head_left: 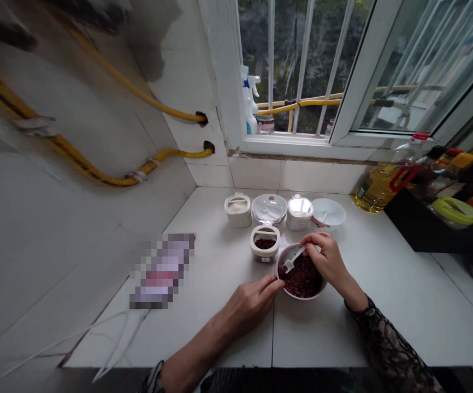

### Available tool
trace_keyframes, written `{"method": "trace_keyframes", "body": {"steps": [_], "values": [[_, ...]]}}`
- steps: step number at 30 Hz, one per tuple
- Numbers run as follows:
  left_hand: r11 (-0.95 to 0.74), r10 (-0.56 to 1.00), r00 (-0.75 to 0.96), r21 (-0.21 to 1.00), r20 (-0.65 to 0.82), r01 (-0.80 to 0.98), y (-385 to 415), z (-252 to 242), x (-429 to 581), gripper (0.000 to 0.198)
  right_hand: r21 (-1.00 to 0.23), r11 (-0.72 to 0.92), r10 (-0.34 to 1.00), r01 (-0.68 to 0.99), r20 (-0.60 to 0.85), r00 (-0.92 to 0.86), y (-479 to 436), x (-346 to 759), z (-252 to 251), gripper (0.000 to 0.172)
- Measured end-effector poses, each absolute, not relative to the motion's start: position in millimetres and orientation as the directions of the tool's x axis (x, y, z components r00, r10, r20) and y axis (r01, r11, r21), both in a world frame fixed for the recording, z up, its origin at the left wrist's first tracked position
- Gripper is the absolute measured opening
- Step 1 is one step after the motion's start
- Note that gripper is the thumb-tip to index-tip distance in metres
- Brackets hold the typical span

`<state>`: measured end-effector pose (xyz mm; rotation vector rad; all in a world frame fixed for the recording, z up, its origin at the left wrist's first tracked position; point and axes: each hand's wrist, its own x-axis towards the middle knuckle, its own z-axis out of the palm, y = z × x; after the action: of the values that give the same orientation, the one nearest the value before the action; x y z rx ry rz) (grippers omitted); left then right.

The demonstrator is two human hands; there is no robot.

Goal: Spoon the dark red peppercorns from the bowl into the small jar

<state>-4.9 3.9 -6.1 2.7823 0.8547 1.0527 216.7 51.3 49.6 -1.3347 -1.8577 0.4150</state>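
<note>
My right hand [325, 259] pinches the handle of a small white spoon [289, 265], its tip down in the bowl. The white bowl [302, 298] has a pinkish rim and holds many dark red, coarse bits that look like peppercorns [303, 281]. With its fingers closed at the left rim, my left hand [256, 299] steadies the bowl. Just behind and left of it stands a lidded seasoning jar [265, 251] with similar dark bits inside.
Along the wall stand a jar of pale contents [237, 211], a covered bowl [269, 209], another white jar [299, 213] and a shallow white bowl [329, 214]. An oil bottle [373, 188] and a black condiment box [408, 226] are at right. A blurred phone-like device [165, 271] with a cable lies left.
</note>
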Motion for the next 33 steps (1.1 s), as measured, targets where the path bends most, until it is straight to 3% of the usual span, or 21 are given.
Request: {"method": "trace_keyframes", "body": {"steps": [6,11,17,20,22,25,28,30,33], "values": [[-0.848,0.510,0.621,0.227,0.595,0.479,4,-7,-5,0.028,-0.781,0.275,0.951,0.561,0.305,-0.043,52,217,54,0.020],[-0.847,0.512,0.620,0.228,0.595,0.481,4,-10,-6,0.027,-0.940,0.119,0.992,0.321,0.128,0.008,54,218,53,0.018],[-0.846,0.515,0.622,0.233,0.589,0.480,4,-12,-6,0.027,-0.992,0.012,0.998,0.127,0.019,0.057,58,220,56,0.017],[-0.845,0.516,0.627,0.229,0.583,0.483,4,-12,-6,0.027,-0.984,0.095,0.988,0.152,0.112,0.108,54,212,60,0.022],[-0.844,0.519,0.628,0.232,0.580,0.483,4,-12,-6,0.028,-0.934,0.248,0.954,0.256,0.282,0.104,50,204,61,0.021],[-0.846,0.517,0.629,0.235,0.580,0.479,4,-11,-6,0.028,-0.681,0.530,0.811,0.506,0.582,-0.067,44,194,61,0.019],[-0.844,0.518,0.625,0.232,0.584,0.483,4,-10,-6,0.029,-0.403,0.690,0.656,0.601,0.699,-0.285,41,192,63,0.023],[-0.844,0.519,0.625,0.233,0.583,0.484,4,-10,-6,0.029,-0.360,0.703,0.620,0.613,0.732,-0.282,41,198,67,0.023],[-0.843,0.520,0.626,0.231,0.582,0.485,4,-10,-6,0.028,-0.404,0.650,0.628,0.644,0.762,-0.157,43,211,70,0.019]]}}
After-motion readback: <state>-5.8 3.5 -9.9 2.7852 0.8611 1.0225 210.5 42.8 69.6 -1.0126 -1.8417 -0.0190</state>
